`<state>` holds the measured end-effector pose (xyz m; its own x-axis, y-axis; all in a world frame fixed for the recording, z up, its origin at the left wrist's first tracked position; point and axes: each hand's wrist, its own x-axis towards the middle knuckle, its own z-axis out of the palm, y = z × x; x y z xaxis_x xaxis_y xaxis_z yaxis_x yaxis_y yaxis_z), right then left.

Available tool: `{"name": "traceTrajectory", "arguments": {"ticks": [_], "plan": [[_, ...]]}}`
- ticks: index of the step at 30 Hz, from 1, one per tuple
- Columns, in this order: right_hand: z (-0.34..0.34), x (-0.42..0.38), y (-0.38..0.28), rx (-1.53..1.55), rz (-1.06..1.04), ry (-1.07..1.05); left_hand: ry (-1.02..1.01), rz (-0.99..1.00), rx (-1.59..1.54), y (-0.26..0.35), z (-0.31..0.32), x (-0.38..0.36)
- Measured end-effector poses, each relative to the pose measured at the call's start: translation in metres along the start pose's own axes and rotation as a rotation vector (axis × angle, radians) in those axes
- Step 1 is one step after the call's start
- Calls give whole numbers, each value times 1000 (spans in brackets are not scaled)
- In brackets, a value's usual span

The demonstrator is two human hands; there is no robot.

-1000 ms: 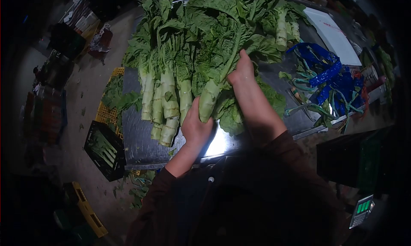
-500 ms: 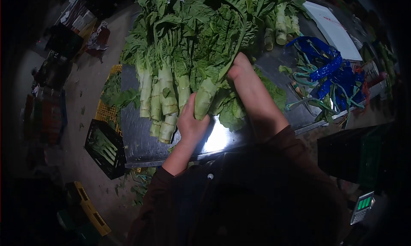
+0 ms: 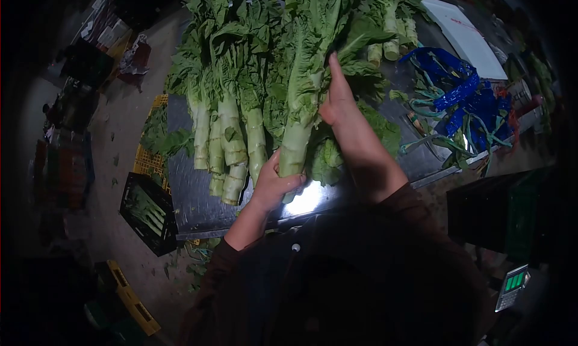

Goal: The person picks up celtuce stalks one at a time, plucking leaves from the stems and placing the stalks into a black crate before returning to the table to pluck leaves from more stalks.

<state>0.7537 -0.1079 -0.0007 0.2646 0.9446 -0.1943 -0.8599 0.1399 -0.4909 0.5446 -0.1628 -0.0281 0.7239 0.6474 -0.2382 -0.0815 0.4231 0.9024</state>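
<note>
My left hand [image 3: 274, 182] is closed around the lower stem of a celtuce [image 3: 296, 142], whose leafy top points away from me. Along the right side of that plant my right hand [image 3: 339, 99] is stretched out, close against the leaves; part of it is hidden by them. Several more celtuce stems [image 3: 229, 129] lie side by side to the left, leaves at the far end and cut ends towards me. Loose green leaves [image 3: 325, 159] rest on the metal table [image 3: 198, 207] beneath my right forearm.
More celtuce stems [image 3: 391, 42] lie at the back right, near a white board [image 3: 466, 36]. Blue and green straps [image 3: 460, 99] are heaped on the right. A black crate [image 3: 147, 213] with stems stands low on the left; a scale display [image 3: 515, 281] glows at lower right.
The celtuce in my left hand has shifted towards me and stands straighter, with its leaves less spread. My right hand has come out from behind the leaves, fingers extended.
</note>
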Motion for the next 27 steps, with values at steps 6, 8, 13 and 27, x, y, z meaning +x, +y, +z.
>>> {"name": "traceTrajectory", "arguments": {"ticks": [6, 8, 13, 27], "plan": [[-33, 23, 9, 294, 373, -394, -190, -142, -166, 10, -22, -5], [-45, 35, 21, 330, 395, -362, -295, -175, -258, 9, -27, -4], [-57, 36, 22, 413, 493, -543, -496, -241, -445, 5, -32, -1], [-62, 49, 37, 337, 523, -453, -565, -251, -457, 12, -40, -7]]}}
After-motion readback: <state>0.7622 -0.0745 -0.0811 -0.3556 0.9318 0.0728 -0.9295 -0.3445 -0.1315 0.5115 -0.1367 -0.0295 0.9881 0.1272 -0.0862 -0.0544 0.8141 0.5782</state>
